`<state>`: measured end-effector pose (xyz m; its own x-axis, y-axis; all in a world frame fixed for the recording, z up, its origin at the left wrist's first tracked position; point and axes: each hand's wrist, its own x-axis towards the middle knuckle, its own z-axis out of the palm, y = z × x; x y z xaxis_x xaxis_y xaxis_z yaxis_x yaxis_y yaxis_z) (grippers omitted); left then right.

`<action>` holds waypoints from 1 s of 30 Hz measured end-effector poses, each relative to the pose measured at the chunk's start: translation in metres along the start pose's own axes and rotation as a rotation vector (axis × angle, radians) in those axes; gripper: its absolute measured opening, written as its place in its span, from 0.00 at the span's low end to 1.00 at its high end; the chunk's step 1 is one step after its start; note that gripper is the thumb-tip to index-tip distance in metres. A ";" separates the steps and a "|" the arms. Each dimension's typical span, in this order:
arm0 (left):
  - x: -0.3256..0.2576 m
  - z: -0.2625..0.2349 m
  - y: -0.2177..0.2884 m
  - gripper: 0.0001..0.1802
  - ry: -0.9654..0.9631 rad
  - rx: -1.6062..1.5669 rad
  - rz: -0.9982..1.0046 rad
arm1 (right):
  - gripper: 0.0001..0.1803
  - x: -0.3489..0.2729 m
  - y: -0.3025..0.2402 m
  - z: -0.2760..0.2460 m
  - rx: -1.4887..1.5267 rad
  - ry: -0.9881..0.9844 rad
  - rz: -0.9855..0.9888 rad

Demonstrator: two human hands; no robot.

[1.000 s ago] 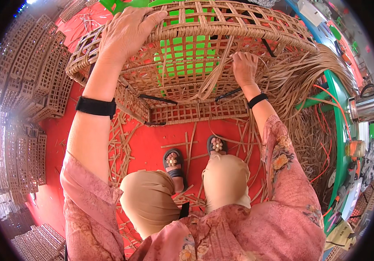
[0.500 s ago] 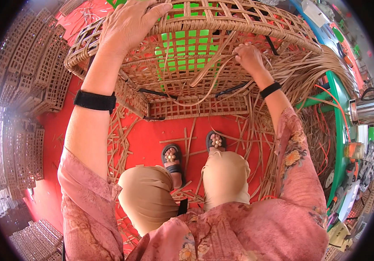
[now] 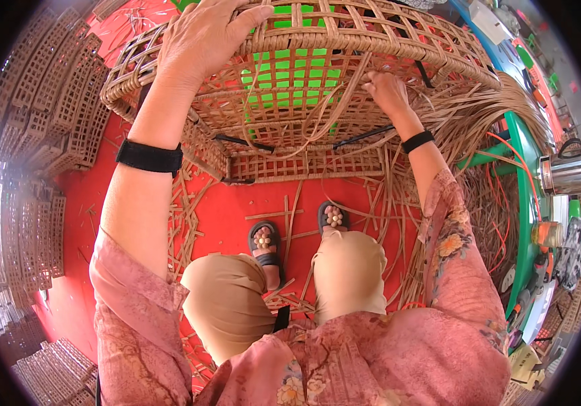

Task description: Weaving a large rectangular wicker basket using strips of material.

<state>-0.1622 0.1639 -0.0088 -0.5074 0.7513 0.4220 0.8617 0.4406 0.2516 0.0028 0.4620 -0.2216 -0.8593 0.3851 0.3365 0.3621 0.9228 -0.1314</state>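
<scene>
A large openwork basket (image 3: 399,44) of woven brown strips stands before me, its bound rim facing me. At the rim's left part my left hand (image 3: 204,42) is clasped over the edge, thumb along the top and some fingertips out of sight. My right hand (image 3: 388,92) is below the rim, right of the middle, its fingers closed in a pinch on a thin brown weaving strip. Other loose strips (image 3: 344,95) hang from the rim beside it in a bent loop. Something bright green (image 3: 284,81) shows through the basket's mesh.
Stacked woven panels or baskets (image 3: 30,88) line the left side. A thick bundle of strips (image 3: 500,101) lies right of the basket. Further right are a green stool or table edge (image 3: 522,203) and a metal mug (image 3: 564,172). Strip offcuts litter the red floor (image 3: 236,203).
My right hand has shifted slightly down, and the loose strips beside it hang in a narrower loop. My left hand stays on the rim, moved a touch to the right.
</scene>
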 end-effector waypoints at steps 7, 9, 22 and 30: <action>0.000 0.002 -0.002 0.38 -0.031 0.030 -0.046 | 0.12 0.000 -0.010 -0.003 -0.092 -0.049 0.022; -0.001 0.001 -0.001 0.38 -0.033 0.028 -0.051 | 0.12 -0.001 -0.005 0.000 -0.142 -0.052 -0.028; -0.001 0.001 0.000 0.37 -0.024 0.036 -0.061 | 0.13 0.008 -0.021 -0.018 -0.273 -0.202 0.056; 0.000 0.001 0.000 0.36 -0.030 0.041 -0.072 | 0.20 0.002 0.008 -0.011 0.031 -0.412 0.159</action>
<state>-0.1623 0.1640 -0.0097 -0.5685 0.7309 0.3775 0.8225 0.5136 0.2443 0.0081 0.4696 -0.2119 -0.8685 0.4875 -0.0892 0.4954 0.8494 -0.1816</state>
